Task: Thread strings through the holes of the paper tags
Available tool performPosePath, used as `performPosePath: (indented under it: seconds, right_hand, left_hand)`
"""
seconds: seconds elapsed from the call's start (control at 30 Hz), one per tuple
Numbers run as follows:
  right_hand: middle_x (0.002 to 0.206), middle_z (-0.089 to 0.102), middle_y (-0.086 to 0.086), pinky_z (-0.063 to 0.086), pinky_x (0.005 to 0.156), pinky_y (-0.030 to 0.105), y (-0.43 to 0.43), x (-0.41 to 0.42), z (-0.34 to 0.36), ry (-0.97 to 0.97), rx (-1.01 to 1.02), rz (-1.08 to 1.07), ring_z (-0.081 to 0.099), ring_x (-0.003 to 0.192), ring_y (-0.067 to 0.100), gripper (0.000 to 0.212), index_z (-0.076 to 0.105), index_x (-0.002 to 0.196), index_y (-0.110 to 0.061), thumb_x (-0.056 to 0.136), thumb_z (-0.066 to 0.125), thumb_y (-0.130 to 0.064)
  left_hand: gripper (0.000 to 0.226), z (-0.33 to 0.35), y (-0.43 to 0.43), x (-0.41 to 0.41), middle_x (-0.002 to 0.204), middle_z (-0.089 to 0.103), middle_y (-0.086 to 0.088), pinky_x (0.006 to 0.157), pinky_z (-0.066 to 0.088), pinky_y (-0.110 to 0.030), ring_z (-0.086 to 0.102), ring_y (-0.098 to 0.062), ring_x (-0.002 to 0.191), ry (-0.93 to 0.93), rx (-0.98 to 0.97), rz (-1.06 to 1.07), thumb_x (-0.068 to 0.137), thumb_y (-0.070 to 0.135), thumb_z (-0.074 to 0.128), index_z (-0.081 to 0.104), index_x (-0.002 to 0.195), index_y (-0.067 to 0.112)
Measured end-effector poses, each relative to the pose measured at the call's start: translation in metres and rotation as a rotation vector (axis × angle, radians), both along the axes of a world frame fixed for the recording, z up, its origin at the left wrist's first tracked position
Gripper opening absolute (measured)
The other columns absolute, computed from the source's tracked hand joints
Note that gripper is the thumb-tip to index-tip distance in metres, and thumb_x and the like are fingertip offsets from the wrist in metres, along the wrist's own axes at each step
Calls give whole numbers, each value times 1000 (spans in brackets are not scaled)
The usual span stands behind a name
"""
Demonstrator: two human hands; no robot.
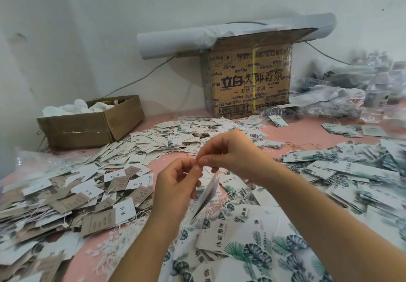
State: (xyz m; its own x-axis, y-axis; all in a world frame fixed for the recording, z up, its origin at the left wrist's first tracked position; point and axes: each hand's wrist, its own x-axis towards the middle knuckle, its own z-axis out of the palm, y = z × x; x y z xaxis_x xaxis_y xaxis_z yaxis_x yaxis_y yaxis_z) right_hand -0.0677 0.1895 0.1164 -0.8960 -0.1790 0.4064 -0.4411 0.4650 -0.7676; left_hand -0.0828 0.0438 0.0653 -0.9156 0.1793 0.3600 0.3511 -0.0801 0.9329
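Both hands were up over the tabletop [292, 132], and this was the fiddly bit: the left hand [175, 185] and right hand [230, 152] met fingertip to fingertip, each with thumb and forefinger closed in a tight pinch, apparently on the string, though it was too fine to make out between them. Just below the pinch a tag [207, 193] hung edge-on and blurred, clear of the piles. Its hole could not be seen, so how far the thread had gone through was anybody's guess. The risk looked plain enough: with so little to grip, one slack finger and the string could slip out, or the tag could drop into the leaf-print tags [252, 248] lying right beneath it and be lost among lookalikes. A swinging tag was trouble too, since it could twist the string or pull the end back out of the hole before it was drawn through. The loose strings [114, 244] scattered near the left forearm were another hazard, as a sweep of that arm might snag them into a tangle or drag the brown tags [66, 202] out of their heap. And a hard tug on a paper hole could tear it, so a gentle pull seemed the safe call.
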Motion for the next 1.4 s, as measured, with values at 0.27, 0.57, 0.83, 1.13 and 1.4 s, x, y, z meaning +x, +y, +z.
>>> performPosePath:
  seconds: [0.27, 0.57, 0.83, 1.13, 1.4]
  right_hand:
    - [56, 62, -9, 50, 55, 17, 1, -2, -1, -44, -26, -24, 56, 49, 3, 10, 67, 74, -11, 78, 70, -3]
    - [56, 62, -9, 49, 53, 15, 0, -1, 0, -86, -6, -11, 55, 49, 2, 11, 67, 73, -12, 79, 70, -3]
    - [55, 63, -8, 50, 53, 15, -1, -1, -3, -76, -130, -19, 55, 48, 2, 14, 71, 71, -14, 78, 70, -2]
    - [64, 62, 2, 53, 58, 19, -2, -3, -3, -101, -126, -51, 56, 52, 6, 12, 67, 72, -12, 83, 66, -6]
    - [67, 64, 4, 53, 59, 21, -4, -4, -5, -112, -126, -31, 56, 54, 7, 15, 67, 72, -14, 83, 66, -5]
  left_hand:
    - [11, -3, 0, 0, 58, 59, 12, 47, 41, -14, 52, -1, 53, 40, -51, 9, 87, 12, 61, 67, 79, 16]
    - [16, -5, 0, -1, 59, 60, 10, 47, 41, -15, 51, -2, 54, 37, -59, 10, 87, 10, 62, 68, 76, 20]
    - [17, -4, 0, 0, 58, 59, 10, 46, 40, -16, 47, -5, 50, 89, -15, 3, 72, 32, 63, 68, 81, 19]
    - [13, -4, 0, 0, 56, 56, 10, 46, 40, -16, 45, -7, 49, 78, -27, 29, 87, 13, 62, 67, 76, 19]
    - [12, -3, 1, 0, 55, 56, 11, 46, 39, -15, 46, -3, 51, 77, -39, 44, 87, 12, 61, 67, 78, 17]
